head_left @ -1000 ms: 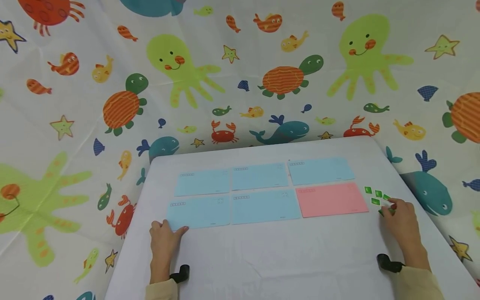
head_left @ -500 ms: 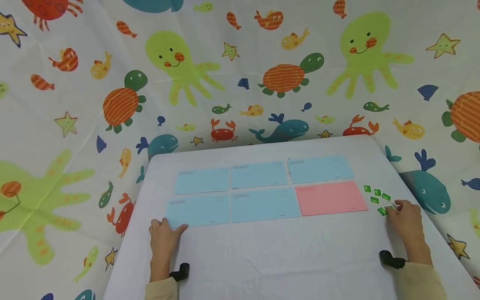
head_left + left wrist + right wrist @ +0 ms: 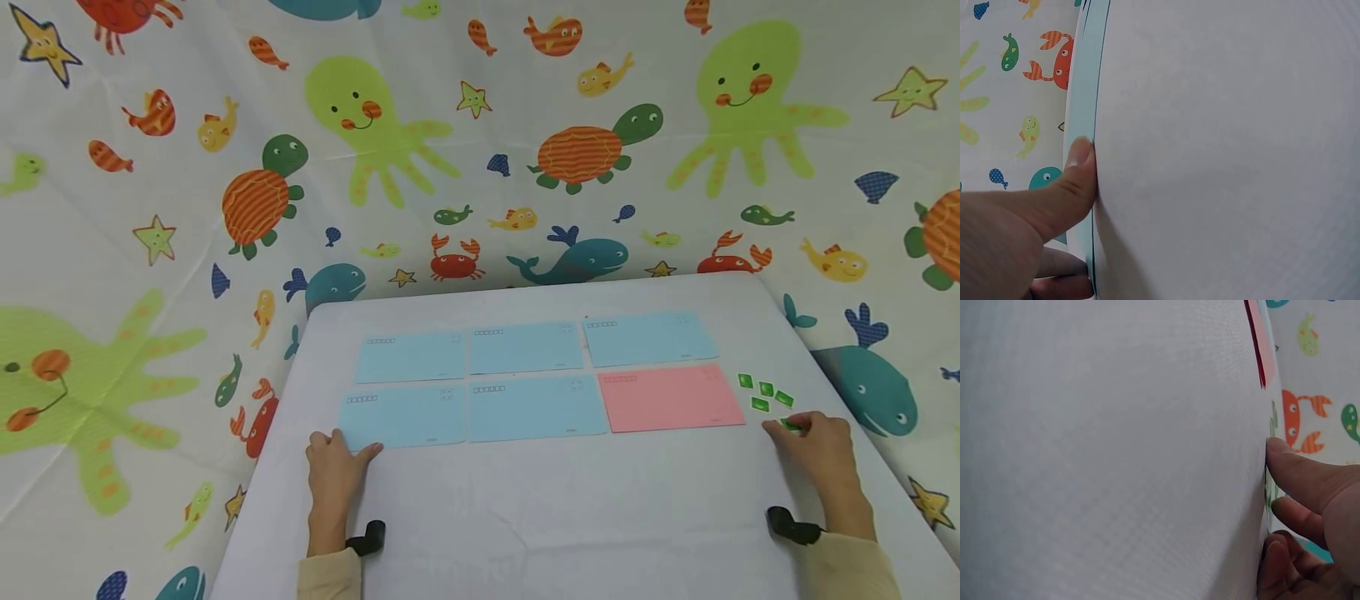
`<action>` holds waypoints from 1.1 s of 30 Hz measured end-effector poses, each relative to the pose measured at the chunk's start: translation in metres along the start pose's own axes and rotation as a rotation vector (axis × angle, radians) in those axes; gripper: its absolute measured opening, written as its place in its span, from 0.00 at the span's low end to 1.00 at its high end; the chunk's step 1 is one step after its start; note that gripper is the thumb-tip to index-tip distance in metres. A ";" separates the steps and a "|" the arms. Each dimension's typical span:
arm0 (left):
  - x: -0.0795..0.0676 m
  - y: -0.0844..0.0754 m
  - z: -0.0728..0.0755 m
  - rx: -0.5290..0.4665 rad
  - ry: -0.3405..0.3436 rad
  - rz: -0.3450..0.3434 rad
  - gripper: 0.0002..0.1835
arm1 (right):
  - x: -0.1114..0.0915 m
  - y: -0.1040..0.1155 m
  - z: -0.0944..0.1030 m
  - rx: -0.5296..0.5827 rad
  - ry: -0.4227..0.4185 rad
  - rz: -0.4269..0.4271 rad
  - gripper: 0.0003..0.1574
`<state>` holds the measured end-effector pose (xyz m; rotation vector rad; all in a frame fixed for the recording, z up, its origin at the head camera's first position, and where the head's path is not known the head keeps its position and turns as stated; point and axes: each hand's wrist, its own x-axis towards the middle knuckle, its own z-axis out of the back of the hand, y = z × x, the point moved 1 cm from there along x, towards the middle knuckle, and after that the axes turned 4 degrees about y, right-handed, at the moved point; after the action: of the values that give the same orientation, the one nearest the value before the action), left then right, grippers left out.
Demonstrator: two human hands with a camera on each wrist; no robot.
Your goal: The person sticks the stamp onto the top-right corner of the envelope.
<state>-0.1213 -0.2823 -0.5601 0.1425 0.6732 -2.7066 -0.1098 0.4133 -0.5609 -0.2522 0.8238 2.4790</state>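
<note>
Near the lower-left corner of a blue envelope (image 3: 405, 417), my left hand (image 3: 336, 475) rests with its thumb on the bottom edge and its fingers by the left edge. In the left wrist view the thumb (image 3: 1072, 184) lies along the envelope's edge. My right hand (image 3: 819, 454) is at the table's right side, thumb and index finger at either side of a small green stamp (image 3: 790, 425). The fingers partly cover that stamp. Several other green stamps (image 3: 761, 405) lie flat just beyond the hand, beside a pink envelope (image 3: 671, 398).
More blue envelopes (image 3: 651, 339) lie in two rows on the white table (image 3: 525, 517). Postcode boxes are printed at their upper left. A cloth with sea animals (image 3: 487, 142) hangs behind the table and surrounds its sides.
My right hand first drew back from the lowest green stamp, uncovering it, then came over it again with thumb and finger around it. My left hand stayed at the envelope's corner.
</note>
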 end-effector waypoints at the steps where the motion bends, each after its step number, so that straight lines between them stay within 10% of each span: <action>1: 0.000 0.000 0.000 0.000 -0.001 0.000 0.46 | 0.000 0.000 0.000 -0.002 0.002 0.001 0.46; 33: -0.001 -0.003 0.002 0.009 0.018 0.001 0.46 | 0.010 -0.008 0.007 0.093 -0.057 -0.041 0.34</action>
<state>-0.1210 -0.2805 -0.5565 0.1701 0.6659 -2.7104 -0.1143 0.4271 -0.5621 -0.1625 0.8981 2.3913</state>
